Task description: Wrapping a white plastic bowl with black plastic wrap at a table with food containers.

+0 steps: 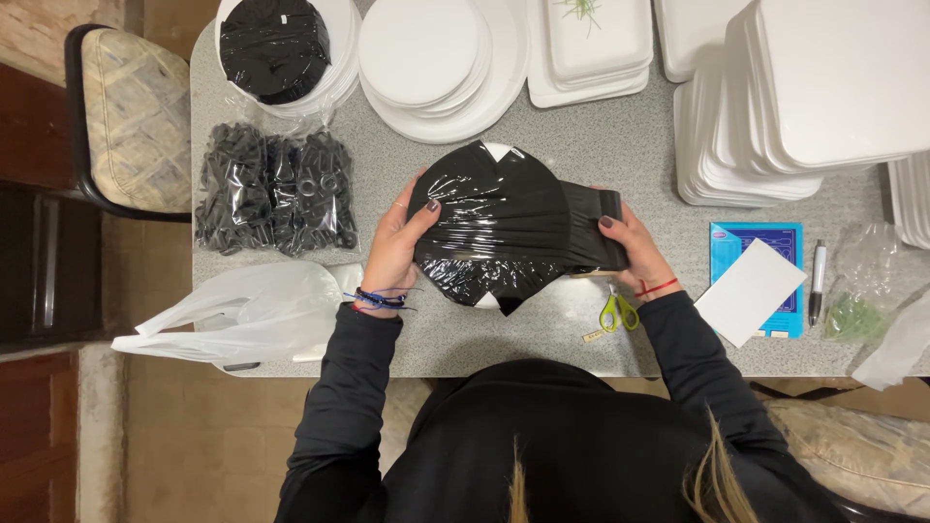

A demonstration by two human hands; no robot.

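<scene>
Both arms in dark sleeves reaching forward from near edge, elbows bent, left hand (397, 247) upright with fingers curled and thumb spread, cords at wrist, right hand (630, 247) palm inward, fingers gripping, red cord at wrist

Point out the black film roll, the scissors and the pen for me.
black film roll (593, 228), head view, on its black outer wrap.
scissors (618, 312), head view, on the yellow-green handles.
pen (818, 281), head view, on the middle of its barrel.
</scene>
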